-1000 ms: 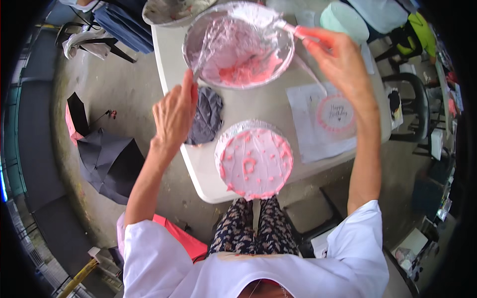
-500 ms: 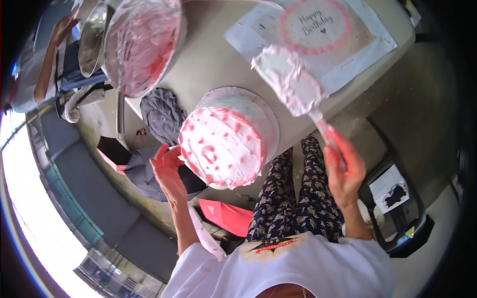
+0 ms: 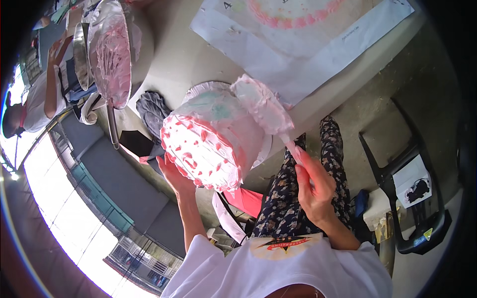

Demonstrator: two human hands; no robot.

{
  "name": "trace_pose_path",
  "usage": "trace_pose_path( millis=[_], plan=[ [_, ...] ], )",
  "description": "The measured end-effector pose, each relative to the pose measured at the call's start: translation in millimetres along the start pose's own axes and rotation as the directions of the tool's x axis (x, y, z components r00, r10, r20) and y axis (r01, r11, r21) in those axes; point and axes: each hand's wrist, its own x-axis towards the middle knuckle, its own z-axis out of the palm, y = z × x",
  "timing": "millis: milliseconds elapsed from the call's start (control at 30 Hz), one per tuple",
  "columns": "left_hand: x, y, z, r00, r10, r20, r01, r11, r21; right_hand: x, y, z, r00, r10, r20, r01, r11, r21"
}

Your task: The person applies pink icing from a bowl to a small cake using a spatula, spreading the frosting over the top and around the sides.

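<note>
A round frosted cake stands on a round board at the table's near edge. Its white top carries small pink-red dabs and a pink rim, and its pale side shows a greenish patch. In my right hand is the handle of a broad spatula, its blade coated in pale pink frosting. The blade lies at the cake's right side, seemingly touching it. My left hand is by the cake's lower left edge, fingers stretched out and partly hidden; whether they touch it is unclear.
A metal bowl of pink frosting with a handled tool stands at far left, beside a dark crumpled cloth. A printed sheet with a pink-ringed cake picture lies on the table. Another person is at left; a black chair stands right.
My right hand has moved left and brought the spatula from above the printed sheet to the cake's side. My left hand is lower along the cake's edge. The view has tilted.
</note>
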Motion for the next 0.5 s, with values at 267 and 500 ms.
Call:
trace_pose_path(
  millis=[267, 500],
  plan=[
    [4.8, 5.4, -32.6, 0.983, 0.181, -0.012, -0.181, 0.984, 0.0, 0.1, -18.7, -8.3, 0.989, -0.131, 0.071, 0.133, 0.991, -0.018],
    [3.2, 1.6, -23.6, 0.986, 0.149, -0.069, -0.148, 0.989, 0.01, -3.4, -13.9, -1.8, 0.985, -0.146, 0.094, 0.157, 0.979, -0.131]
  ],
)
